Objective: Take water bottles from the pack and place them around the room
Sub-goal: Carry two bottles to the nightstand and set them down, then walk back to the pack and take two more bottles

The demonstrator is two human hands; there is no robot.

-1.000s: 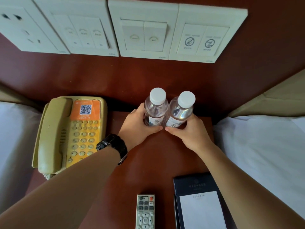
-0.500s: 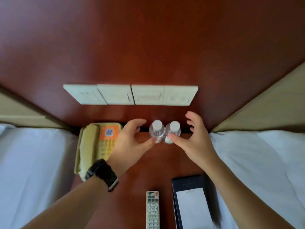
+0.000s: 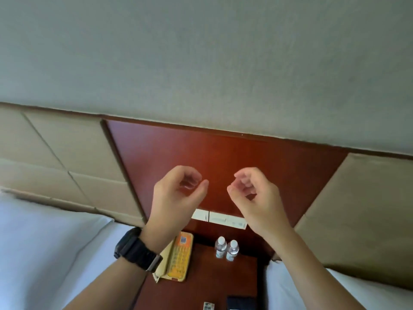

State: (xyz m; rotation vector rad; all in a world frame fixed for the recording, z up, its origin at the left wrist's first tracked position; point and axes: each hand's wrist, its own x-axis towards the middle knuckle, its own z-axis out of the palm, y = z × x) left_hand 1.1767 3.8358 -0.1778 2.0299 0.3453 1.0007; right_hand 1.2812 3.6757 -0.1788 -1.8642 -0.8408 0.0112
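Note:
Two clear water bottles with white caps, the left bottle [image 3: 220, 246] and the right bottle [image 3: 232, 250], stand upright side by side at the back of the dark red nightstand [image 3: 207, 285]. My left hand [image 3: 176, 198], with a black watch on its wrist, is raised well above them, fingers loosely curled and holding nothing. My right hand [image 3: 254, 198] is raised level with it, also loosely curled and holding nothing. Both hands are far from the bottles, in front of the red wood wall panel.
A yellow telephone [image 3: 176, 258] lies left of the bottles. A remote control [image 3: 209, 306] and a dark notepad holder [image 3: 241, 303] sit at the nightstand's front. White switch plates [image 3: 220, 218] are on the wood panel. White beds [image 3: 44, 253] flank both sides.
Both hands let go of the bottles and rose up and away from them. The view pulled back and tilted upward, so the bottles now appear small and low.

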